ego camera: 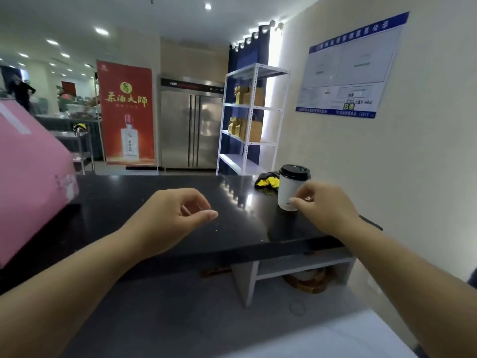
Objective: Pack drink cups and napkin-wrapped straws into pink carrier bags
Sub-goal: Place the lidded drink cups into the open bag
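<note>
Pink carrier bag (31,177): it stands at the far left of the desk (129,197), cut off by the frame edge; its opening is out of view, so you cannot tell what it holds already.
Left hand (170,215): it hovers above the bare middle of the desk, well apart from the bag; the fingers are loosely curled with the thumb stretched forward; it holds nothing.
Yellow-and-black bundle (268,182): it lies at the back of the desk, just beside the cup on its left; it is not part of your job.
Drink cup (290,187): white with a black lid; it stands upright near the right end of the desk, close to the wall.
Right hand (325,210): it is at the cup's lower right side, thumb tip across the cup's base and fingers curled above it; whether it has closed on the cup or is only next to it, you cannot tell.
Straws: no napkin-wrapped straw shows anywhere.
Step in hand: by the look of it, taking up the cup for packing.
Next move: get a firm hold round the cup's body, not the lid; keep it upright across the desk; use your left hand to steady the bag's mouth; lower the cup in gently.
</note>
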A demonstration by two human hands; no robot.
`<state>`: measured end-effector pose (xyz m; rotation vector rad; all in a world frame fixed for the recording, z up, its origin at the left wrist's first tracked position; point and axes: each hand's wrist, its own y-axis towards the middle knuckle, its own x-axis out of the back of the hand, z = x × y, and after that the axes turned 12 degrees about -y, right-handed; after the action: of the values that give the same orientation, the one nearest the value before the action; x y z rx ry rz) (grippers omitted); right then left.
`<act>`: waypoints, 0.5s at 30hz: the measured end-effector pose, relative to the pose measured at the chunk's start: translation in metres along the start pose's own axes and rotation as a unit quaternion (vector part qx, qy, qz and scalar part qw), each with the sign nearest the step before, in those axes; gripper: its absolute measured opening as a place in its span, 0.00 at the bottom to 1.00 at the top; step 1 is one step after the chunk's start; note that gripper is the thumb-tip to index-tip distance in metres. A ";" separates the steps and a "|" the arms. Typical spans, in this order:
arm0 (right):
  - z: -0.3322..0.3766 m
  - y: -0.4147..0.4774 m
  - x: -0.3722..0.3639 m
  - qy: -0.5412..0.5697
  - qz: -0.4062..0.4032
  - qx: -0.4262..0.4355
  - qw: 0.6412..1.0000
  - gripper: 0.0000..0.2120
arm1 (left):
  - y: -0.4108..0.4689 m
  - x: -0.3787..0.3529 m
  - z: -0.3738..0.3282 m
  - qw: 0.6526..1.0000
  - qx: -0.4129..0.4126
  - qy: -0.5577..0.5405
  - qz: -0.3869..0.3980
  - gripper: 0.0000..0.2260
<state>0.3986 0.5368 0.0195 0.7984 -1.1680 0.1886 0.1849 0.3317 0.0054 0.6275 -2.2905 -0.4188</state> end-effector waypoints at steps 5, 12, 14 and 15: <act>-0.030 0.061 -0.018 -0.064 -0.025 -0.053 0.996 0.28 | 0.040 -0.030 0.007 1.000 0.013 -0.008 -0.020 0.06; -0.038 0.133 -0.056 -0.092 0.056 -0.076 0.991 0.41 | 0.073 -0.048 0.020 0.999 0.032 -0.008 -0.030 0.06; -0.037 0.143 -0.066 -0.073 0.069 -0.076 0.992 0.41 | 0.075 -0.050 0.024 0.999 0.037 -0.007 -0.024 0.07; -0.036 0.146 -0.070 -0.065 0.070 -0.075 0.993 0.39 | 0.076 -0.051 0.025 0.999 0.041 -0.007 -0.020 0.07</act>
<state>0.3208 0.6829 0.0197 0.6046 -1.3466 0.1637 0.1752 0.4252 -0.0057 0.7146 -2.3210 -0.3510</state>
